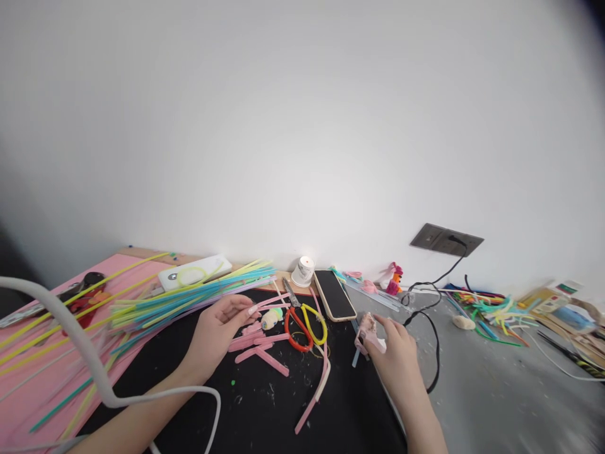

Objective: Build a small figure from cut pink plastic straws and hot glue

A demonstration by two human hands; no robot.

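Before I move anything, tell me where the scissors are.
In the head view, the scissors lie low, near the middle, between the left hand and the right hand, just left of the phone and right of the pile of pink strips.

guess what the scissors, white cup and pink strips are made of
Scissors: grey, faintly shiny blades suggest metal; smooth, bright handles look plastic. White cup: pale matte wall, paper or plastic. Pink strips: dull, soft-edged, perhaps fuzzy pipe cleaner; fibres aren't clear.

The scissors (296, 309) have metal blades (288, 291) and smooth plastic handles; the phone screen (335, 294) is glossy; the pink strips (272, 362) look matt, perhaps fuzzy.
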